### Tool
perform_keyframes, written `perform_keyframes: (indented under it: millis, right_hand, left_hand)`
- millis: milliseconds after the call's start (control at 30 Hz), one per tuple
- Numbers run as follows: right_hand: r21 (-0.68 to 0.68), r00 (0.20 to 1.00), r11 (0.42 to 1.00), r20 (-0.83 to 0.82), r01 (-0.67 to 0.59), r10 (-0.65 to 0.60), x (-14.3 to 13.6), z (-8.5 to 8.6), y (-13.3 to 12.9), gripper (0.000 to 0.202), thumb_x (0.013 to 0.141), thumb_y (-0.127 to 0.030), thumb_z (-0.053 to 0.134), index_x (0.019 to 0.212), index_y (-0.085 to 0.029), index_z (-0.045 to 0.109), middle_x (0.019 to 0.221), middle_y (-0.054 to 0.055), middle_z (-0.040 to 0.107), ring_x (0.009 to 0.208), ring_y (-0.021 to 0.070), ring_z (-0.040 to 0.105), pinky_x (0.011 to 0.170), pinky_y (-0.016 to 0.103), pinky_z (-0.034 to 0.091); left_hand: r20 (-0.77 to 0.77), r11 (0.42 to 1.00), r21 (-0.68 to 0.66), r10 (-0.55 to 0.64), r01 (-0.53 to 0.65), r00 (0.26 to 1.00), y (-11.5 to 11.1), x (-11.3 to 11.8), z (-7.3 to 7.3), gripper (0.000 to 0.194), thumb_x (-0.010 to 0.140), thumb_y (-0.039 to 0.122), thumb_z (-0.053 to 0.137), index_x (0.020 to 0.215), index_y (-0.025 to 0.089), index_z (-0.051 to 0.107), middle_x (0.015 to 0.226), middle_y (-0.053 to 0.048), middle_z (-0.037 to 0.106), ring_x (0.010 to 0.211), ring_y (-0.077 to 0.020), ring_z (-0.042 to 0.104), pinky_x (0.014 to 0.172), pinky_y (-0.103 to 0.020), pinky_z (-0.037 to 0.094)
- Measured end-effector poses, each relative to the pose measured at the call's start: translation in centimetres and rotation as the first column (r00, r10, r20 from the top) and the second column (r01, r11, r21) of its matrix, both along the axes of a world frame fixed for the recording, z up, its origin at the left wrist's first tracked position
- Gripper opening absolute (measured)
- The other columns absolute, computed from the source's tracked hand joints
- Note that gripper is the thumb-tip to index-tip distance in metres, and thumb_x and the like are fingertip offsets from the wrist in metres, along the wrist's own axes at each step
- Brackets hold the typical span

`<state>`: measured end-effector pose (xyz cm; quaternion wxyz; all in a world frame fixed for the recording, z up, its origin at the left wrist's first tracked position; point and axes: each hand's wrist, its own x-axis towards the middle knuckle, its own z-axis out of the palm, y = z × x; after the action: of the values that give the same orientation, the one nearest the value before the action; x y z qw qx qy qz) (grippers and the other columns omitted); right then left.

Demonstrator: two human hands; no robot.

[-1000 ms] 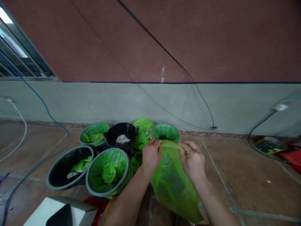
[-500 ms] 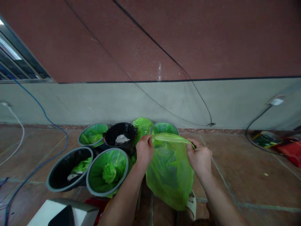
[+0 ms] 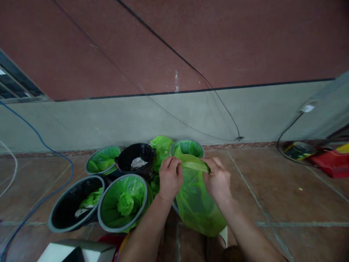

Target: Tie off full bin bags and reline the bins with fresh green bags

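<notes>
A translucent green plastic bag [image 3: 199, 203] hangs between my two hands, its top edge pulled into a band. My left hand [image 3: 170, 177] is closed round the left end of that edge, and my right hand [image 3: 218, 180] grips the right end. Behind the bag is a grey-rimmed bin with a green liner [image 3: 188, 145]. Part of another rim shows beside the bag's lower left; the rest is hidden. Left of my hands stands a lined bin [image 3: 122, 214] with a crumpled green bag inside.
More bins stand at the left: a black one [image 3: 62, 211], a green-lined one [image 3: 94, 163] and a black-lined one [image 3: 125, 160]. A white box [image 3: 100, 251] is at the lower left. A blue cable [image 3: 43, 198] and a red object [image 3: 332, 163] lie on the floor.
My hands have come closer together and the bag's top edge between them is shorter. The bag's lower part has swung a little to the right. The view has shifted slightly.
</notes>
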<state>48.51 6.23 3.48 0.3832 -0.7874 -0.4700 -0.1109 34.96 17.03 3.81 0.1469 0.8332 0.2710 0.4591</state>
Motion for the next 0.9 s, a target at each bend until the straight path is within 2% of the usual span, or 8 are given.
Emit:
perform_keyframes:
  millis: [133, 200, 333, 400, 500, 567, 767, 900]
  right_hand:
    - [-0.022, 0.994, 0.999, -0.101, -0.029, 0.027, -0.5, 0.4, -0.3, 0.039, 0.076, -0.007, 0.048, 0.108, -0.018, 0.068, 0.108, 0.008, 0.069, 0.093, 0.0199, 0.067, 0.083, 0.030, 0.051]
    - [-0.133, 0.949, 0.964, -0.248, -0.232, 0.194, -1.2, 0.7, -0.7, 0.028, 0.079, -0.014, 0.053, 0.103, -0.018, 0.069, 0.101, 0.007, 0.070, 0.085, 0.0193, 0.068, 0.078, 0.030, 0.052]
    - [-0.151, 0.483, 0.605, -0.762, -0.781, 0.433, -2.7, 1.2, -1.4, 0.026, 0.089, -0.042, 0.056, 0.096, -0.019, 0.068, 0.079, 0.001, 0.069, 0.061, 0.0138, 0.065, 0.053, 0.023, 0.049]
    - [-0.044, 0.401, 0.665, -0.827, -0.746, 0.395, -2.7, 1.1, -1.3, 0.036, 0.093, -0.049, 0.048, 0.093, -0.019, 0.067, 0.076, 0.000, 0.068, 0.056, 0.0121, 0.063, 0.049, 0.022, 0.048]
    - [0.014, 0.700, 0.920, -0.645, -0.391, 0.307, -1.5, 0.8, -0.4, 0.034, 0.095, -0.042, 0.045, 0.100, -0.017, 0.067, 0.086, 0.005, 0.070, 0.060, 0.0131, 0.063, 0.058, 0.026, 0.053]
    - [0.039, 0.866, 0.974, -0.451, -0.222, 0.215, -0.5, 0.6, 0.2, 0.034, 0.093, -0.030, 0.048, 0.121, -0.018, 0.062, 0.110, 0.009, 0.069, 0.072, 0.0148, 0.067, 0.072, 0.031, 0.056]
    - [-0.034, 0.912, 0.924, -0.176, -0.381, 0.370, 0.0, -0.1, 0.9, 0.070, 0.078, 0.001, 0.039, 0.144, -0.024, 0.045, 0.156, 0.007, 0.037, 0.127, 0.0176, 0.055, 0.102, 0.033, 0.049]
    - [-0.164, 0.893, 0.882, -0.173, -0.442, 0.415, -0.2, -0.2, 1.0, 0.060, 0.073, 0.004, 0.040, 0.122, -0.021, 0.064, 0.140, 0.006, 0.057, 0.117, 0.0168, 0.062, 0.099, 0.029, 0.049]
  left_hand:
    - [0.129, 0.982, -0.003, 0.186, -0.188, 0.974, 0.8, -0.8, 0.6, 0.020, 0.085, 0.006, 0.048, 0.088, 0.021, 0.062, 0.093, -0.004, 0.062, 0.091, -0.0155, 0.062, 0.084, -0.027, 0.049]
    - [0.166, 0.969, -0.066, 0.246, -0.238, 0.955, 1.2, -1.1, 0.8, 0.021, 0.085, 0.007, 0.046, 0.088, 0.021, 0.061, 0.093, -0.004, 0.062, 0.092, -0.0151, 0.063, 0.085, -0.027, 0.049]
    - [0.229, 0.945, -0.273, 0.246, -0.181, 0.942, 2.0, -1.5, 0.7, 0.019, 0.086, 0.010, 0.044, 0.089, 0.022, 0.058, 0.097, -0.003, 0.068, 0.095, -0.0150, 0.065, 0.085, -0.027, 0.051]
    - [0.251, 0.939, -0.325, 0.198, -0.110, 0.948, 2.2, -1.6, 0.5, 0.018, 0.085, 0.011, 0.043, 0.089, 0.022, 0.057, 0.103, -0.002, 0.070, 0.098, -0.0147, 0.066, 0.085, -0.027, 0.052]
    - [0.261, 0.940, -0.340, 0.057, 0.037, 0.964, 2.0, -1.7, 0.5, 0.018, 0.084, 0.010, 0.043, 0.087, 0.022, 0.056, 0.103, -0.002, 0.072, 0.099, -0.0145, 0.067, 0.088, -0.027, 0.051]
    - [0.243, 0.922, -0.357, -0.063, 0.150, 0.968, 1.6, -1.9, 0.7, 0.018, 0.084, 0.010, 0.043, 0.086, 0.022, 0.057, 0.100, -0.001, 0.073, 0.096, -0.0145, 0.068, 0.087, -0.028, 0.052]
    - [0.149, 0.819, -0.395, -0.389, 0.415, 0.909, -0.1, -2.2, 2.0, 0.015, 0.086, 0.013, 0.047, 0.079, 0.022, 0.058, 0.093, -0.002, 0.074, 0.089, -0.0145, 0.069, 0.083, -0.027, 0.053]
    - [0.197, 0.742, -0.488, -0.421, 0.461, 0.886, -0.4, -2.5, 2.6, 0.013, 0.088, 0.022, 0.052, 0.076, 0.021, 0.058, 0.090, -0.005, 0.075, 0.085, -0.0165, 0.070, 0.078, -0.028, 0.055]
